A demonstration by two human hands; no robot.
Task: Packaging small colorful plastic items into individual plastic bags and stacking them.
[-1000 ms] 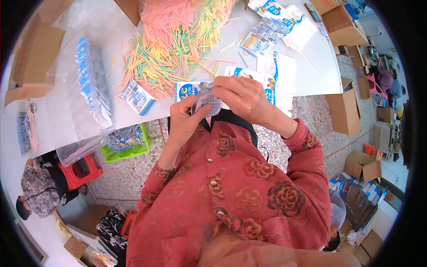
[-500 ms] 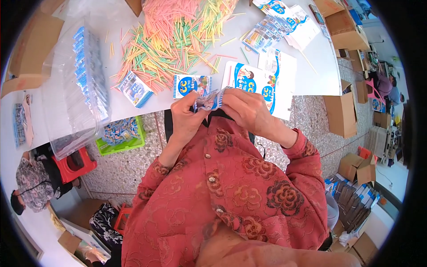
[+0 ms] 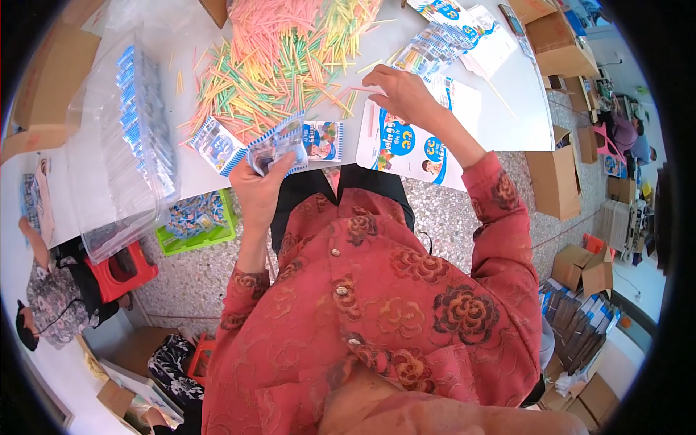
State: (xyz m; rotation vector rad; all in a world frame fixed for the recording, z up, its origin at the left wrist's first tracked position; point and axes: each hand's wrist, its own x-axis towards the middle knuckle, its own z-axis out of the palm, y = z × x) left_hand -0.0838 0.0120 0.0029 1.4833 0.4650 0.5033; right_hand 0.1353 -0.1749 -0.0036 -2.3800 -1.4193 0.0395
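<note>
My left hand point(image 3: 255, 190) is closed on a small blue-striped packet point(image 3: 279, 145), held above the near table edge with its clear side showing. Farther right, my right hand point(image 3: 409, 94) reaches over the table. Its thumb and fingers close around a thin pink stick point(image 3: 357, 88). A large pile of pink, yellow and green sticks point(image 3: 268, 80) spreads ahead of the left hand. Two more packets lie beside the held one: a small packet point(image 3: 216, 146) to its left and a flat packet point(image 3: 324, 141) partly behind it. Printed white-and-blue sheets point(image 3: 395, 141) lie under my right forearm.
A clear plastic tub point(image 3: 94, 167) with a row of blue packets point(image 3: 134, 109) stands at the left. Several packets point(image 3: 428, 52) lie at the far right. Below the table is a green crate point(image 3: 199, 239) near a red stool point(image 3: 123, 268). Cardboard boxes point(image 3: 547, 177) stand at the right.
My hands have separated. The left moved left with the packet, which was between both hands; the right let go of it and moved forward to the loose pink stick.
</note>
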